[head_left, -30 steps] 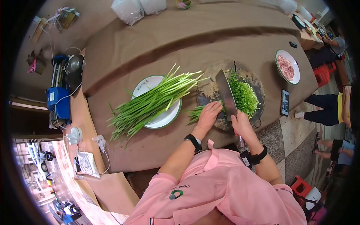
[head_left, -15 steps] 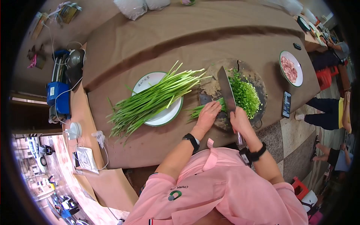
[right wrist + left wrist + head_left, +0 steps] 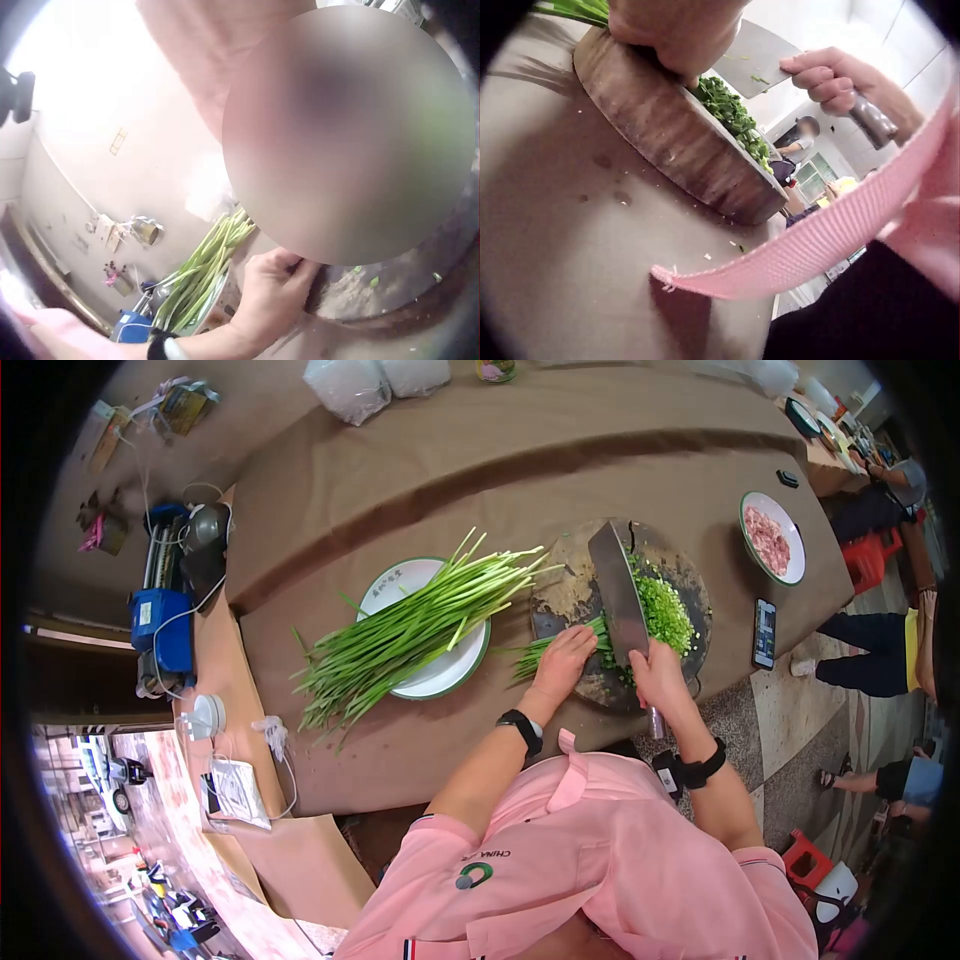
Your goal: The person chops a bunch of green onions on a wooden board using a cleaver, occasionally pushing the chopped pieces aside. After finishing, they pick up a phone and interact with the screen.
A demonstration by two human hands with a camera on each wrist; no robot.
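My right hand (image 3: 661, 678) grips the handle of a cleaver (image 3: 620, 592), whose broad blade stands over a round wooden board (image 3: 565, 575). My left hand (image 3: 563, 663) holds a bunch of green stalks (image 3: 533, 657) down at the board's left edge, fingers bent over them, just left of the blade. Chopped green pieces (image 3: 665, 610) lie heaped right of the blade. In the left wrist view the right hand (image 3: 847, 86) is curled round the metal handle, and bits of green cling to the blade (image 3: 754, 64). A blurred disc hides the blade in the right wrist view.
Long green stalks (image 3: 420, 625) lie across a white plate (image 3: 470, 660) left of the board. A bowl of minced meat (image 3: 768, 540) and a phone (image 3: 764, 633) are at the right. Plastic-wrapped items (image 3: 350, 388) stand at the table's far edge. People are beyond the table's right side.
The cleaver and my right hand have shifted slightly right, and the blade now stands farther from my left hand. My left hand keeps its hold on the stalks.
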